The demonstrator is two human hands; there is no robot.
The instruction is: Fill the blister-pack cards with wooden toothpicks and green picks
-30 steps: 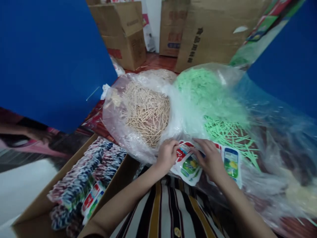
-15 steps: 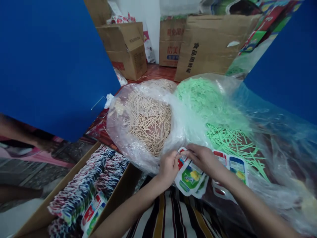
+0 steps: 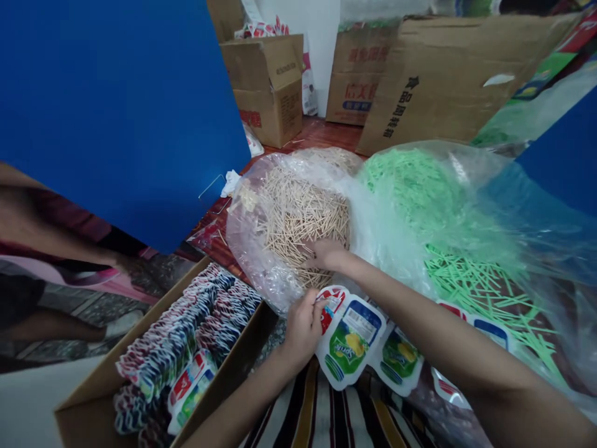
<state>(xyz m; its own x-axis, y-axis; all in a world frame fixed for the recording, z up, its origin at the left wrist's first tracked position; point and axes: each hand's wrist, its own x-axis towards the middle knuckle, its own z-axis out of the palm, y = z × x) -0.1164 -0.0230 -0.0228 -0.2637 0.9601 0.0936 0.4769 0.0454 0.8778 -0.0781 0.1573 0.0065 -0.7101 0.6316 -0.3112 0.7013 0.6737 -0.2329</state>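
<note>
Fingers of my right hand [image 3: 326, 254] curl into pale wooden sticks in the clear plastic bag [image 3: 298, 221], frame centre; left hand [image 3: 302, 326] pinches the printed shaped packet [image 3: 347, 336] lower centre. Sticks could spill from a loose grab.

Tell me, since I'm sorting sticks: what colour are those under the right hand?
Pale tan wood sticks, head view.

Brown cardboard boxes [image 3: 422, 81] with printed lettering stand along the back on a reddish wooden floor [image 3: 321, 132], a strip of white wall [image 3: 321, 31] shows between them, another open box [image 3: 268, 81] sits further left, and flat blue panels [image 3: 116, 106] close off both sides under even light.
</note>
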